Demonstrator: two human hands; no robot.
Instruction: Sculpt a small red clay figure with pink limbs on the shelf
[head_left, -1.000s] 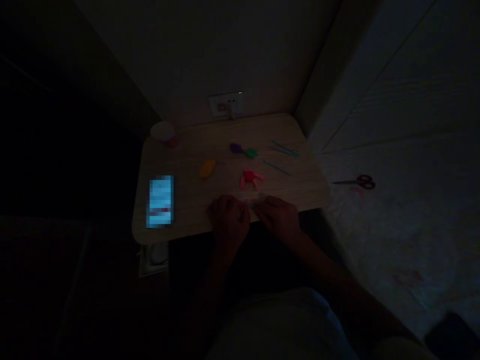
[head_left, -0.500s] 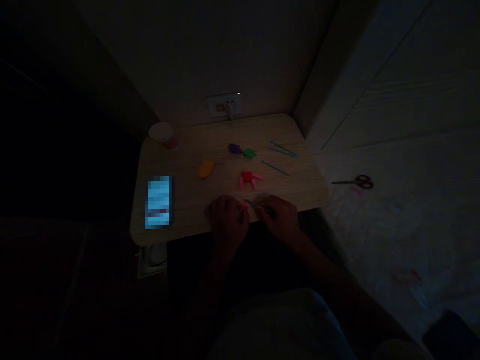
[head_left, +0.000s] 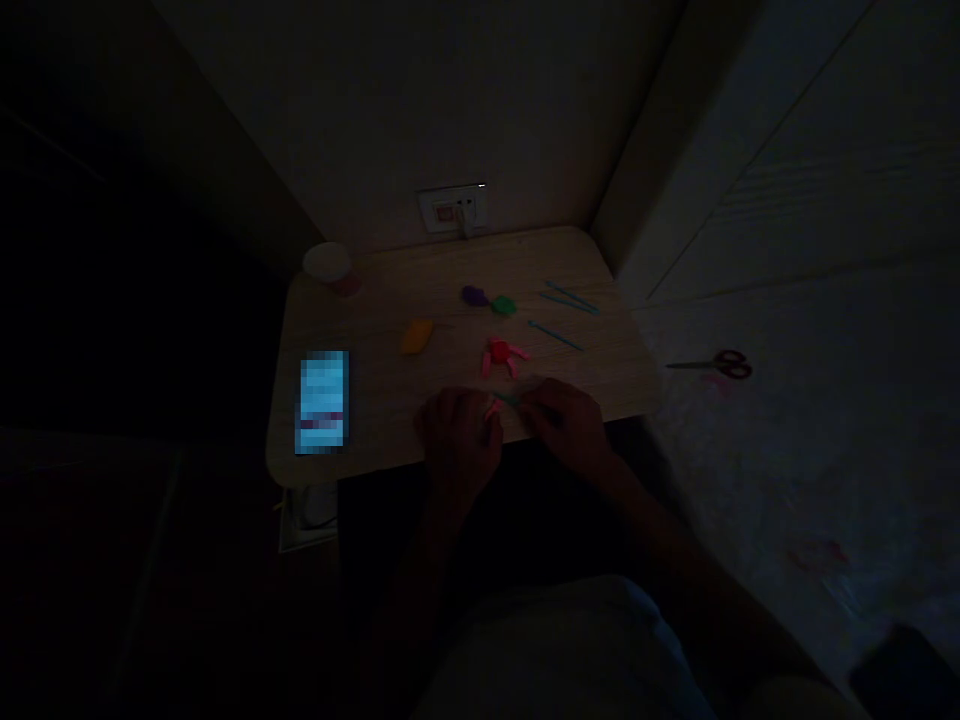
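At the table's front edge, my left hand (head_left: 459, 432) is closed on a small pink piece (head_left: 493, 408) that looks like modelling clay. My right hand (head_left: 566, 418) pinches a thin teal modelling tool (head_left: 505, 398), its tip at the pink piece; I cannot tell whether they touch. Just beyond the hands lies a red and pink clay shape (head_left: 500, 352) with several limb-like strips. Farther back are a purple lump (head_left: 475, 296), a green lump (head_left: 503, 305) and, to the left, an orange lump (head_left: 417, 337). The dim light hides fine detail.
More thin teal sticks (head_left: 556, 335) lie at the table's right side. A glowing phone (head_left: 322, 403) is at the left, with a pale cup (head_left: 328, 262) behind it. A plugged wall socket (head_left: 454, 209) is above the table. Scissors (head_left: 709, 365) lie at the right, off the table.
The whole view has shifted slightly and grown darker. Both hands stay at the front edge, the tool's tip still at the pink piece.
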